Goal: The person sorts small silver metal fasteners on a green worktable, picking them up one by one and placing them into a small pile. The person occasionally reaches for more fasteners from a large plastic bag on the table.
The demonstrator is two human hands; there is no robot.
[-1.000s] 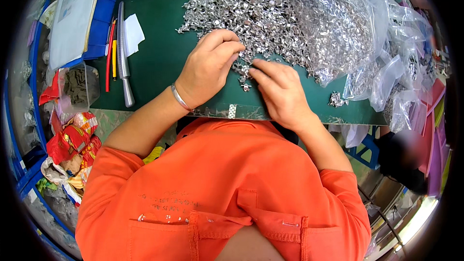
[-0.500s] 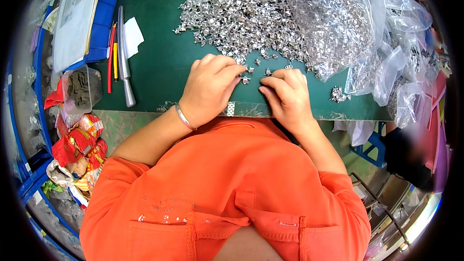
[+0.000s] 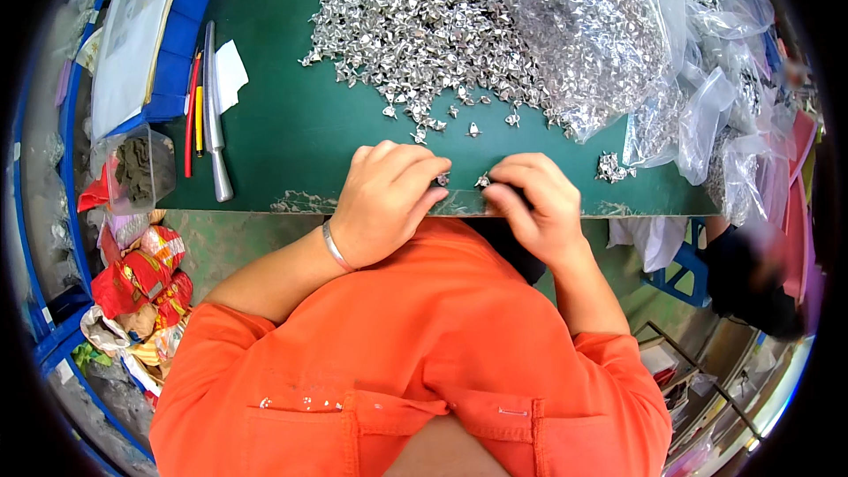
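Observation:
Close to the front edge of the green table, my left hand (image 3: 385,201) has its thumb and fingers bent round a small silvery metal piece (image 3: 442,180). My right hand (image 3: 542,208) faces it, a similar small metal piece (image 3: 482,181) at its thumb and index fingertips. A gap separates the two hands. Beyond them spreads a large heap of small silvery metal pieces (image 3: 406,26), with a few loose ones (image 3: 474,130) on the near side. To the right of my right hand lies a small cluster of the pieces (image 3: 613,168).
A clear plastic bag (image 3: 592,53) covers the heap's right part. On the left lie a tapered metal rod (image 3: 213,115), a red pencil (image 3: 192,115), a yellow pen (image 3: 200,119) and white paper (image 3: 231,75). Near them stand a clear tub (image 3: 141,168) and a blue bin (image 3: 181,44).
Both hands have drawn back toward me from the heap, to the table's front edge. Small pieces now show at the fingertips of each hand. The view has shifted slightly.

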